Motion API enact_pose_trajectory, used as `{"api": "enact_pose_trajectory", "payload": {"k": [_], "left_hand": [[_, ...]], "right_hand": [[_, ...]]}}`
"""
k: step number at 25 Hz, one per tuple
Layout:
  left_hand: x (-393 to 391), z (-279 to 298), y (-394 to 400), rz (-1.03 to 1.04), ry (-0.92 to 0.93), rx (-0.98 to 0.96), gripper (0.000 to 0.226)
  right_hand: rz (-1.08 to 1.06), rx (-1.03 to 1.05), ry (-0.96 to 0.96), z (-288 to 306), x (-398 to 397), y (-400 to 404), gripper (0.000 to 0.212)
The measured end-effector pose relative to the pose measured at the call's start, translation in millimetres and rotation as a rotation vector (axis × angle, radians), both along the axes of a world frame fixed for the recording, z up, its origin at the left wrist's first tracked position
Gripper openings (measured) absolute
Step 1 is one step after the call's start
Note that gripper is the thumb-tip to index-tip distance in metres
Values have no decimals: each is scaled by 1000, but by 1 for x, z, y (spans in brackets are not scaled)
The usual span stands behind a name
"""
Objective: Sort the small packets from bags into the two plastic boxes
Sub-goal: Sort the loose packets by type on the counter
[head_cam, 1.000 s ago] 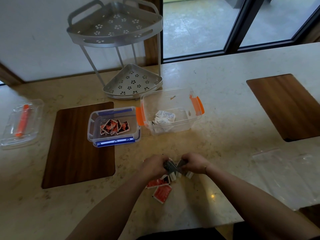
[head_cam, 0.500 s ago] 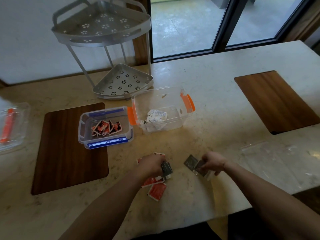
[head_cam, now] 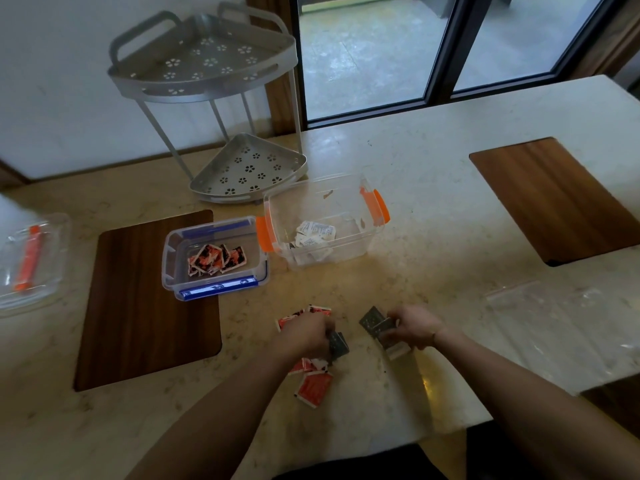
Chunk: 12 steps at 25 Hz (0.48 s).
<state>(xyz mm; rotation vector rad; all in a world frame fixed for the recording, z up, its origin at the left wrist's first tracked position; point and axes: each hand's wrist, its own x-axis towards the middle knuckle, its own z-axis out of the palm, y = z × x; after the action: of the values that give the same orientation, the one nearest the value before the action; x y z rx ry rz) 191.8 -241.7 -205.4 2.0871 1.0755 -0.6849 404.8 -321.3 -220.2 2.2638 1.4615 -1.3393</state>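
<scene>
Fingers of the left hand (head_cam: 306, 336) curl over the near pile of red packets (head_cam: 313, 388), pinching a dark packet (head_cam: 337, 345) at its right edge; those of the right hand (head_cam: 414, 327) are clamped on a small fan of dark packets (head_cam: 374, 322) held just above the table (head_cam: 433, 209). How many packets each hand carries cannot be told (the frame is soft here). A clear empty bag (head_cam: 561, 327) lies flat to the right of the right hand.

Step in hand, as judged: separating dark or white packets from red ones. It is done well by keeping the two kinds in separate hands, checking each face before release, and carrying each batch fully over the rim of its box before letting go.

Farther off, the blue-latched box (head_cam: 214, 258) on the left, resting partly on a wooden mat (head_cam: 138, 306), holds red packets; touching it on the right, the orange-latched box (head_cam: 325, 220) holds white packets (head_cam: 313, 233). A lid with an orange strip (head_cam: 29, 258) lies at far left, and a metal corner rack (head_cam: 214, 109) stands beyond the boxes.
</scene>
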Motion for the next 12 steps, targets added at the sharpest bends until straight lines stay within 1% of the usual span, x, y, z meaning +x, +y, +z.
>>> {"api": "enact_pose_trajectory", "payload": {"k": [4,7,9,12], "left_hand": [[-14,8,13,219,-127,-145,28],[-28,16,22,453,-255,-268,25],[-39,19,26,576,-342,-299,22],[-53,22,28,697,-429,-337,29]], "right_hand": [[-22,11,34,3,-8,4,20],[46,102,-92,6,-15,7,17],[101,152,-179,7,-17,7,19],[43,241,-169,7,-20,9,19]]}}
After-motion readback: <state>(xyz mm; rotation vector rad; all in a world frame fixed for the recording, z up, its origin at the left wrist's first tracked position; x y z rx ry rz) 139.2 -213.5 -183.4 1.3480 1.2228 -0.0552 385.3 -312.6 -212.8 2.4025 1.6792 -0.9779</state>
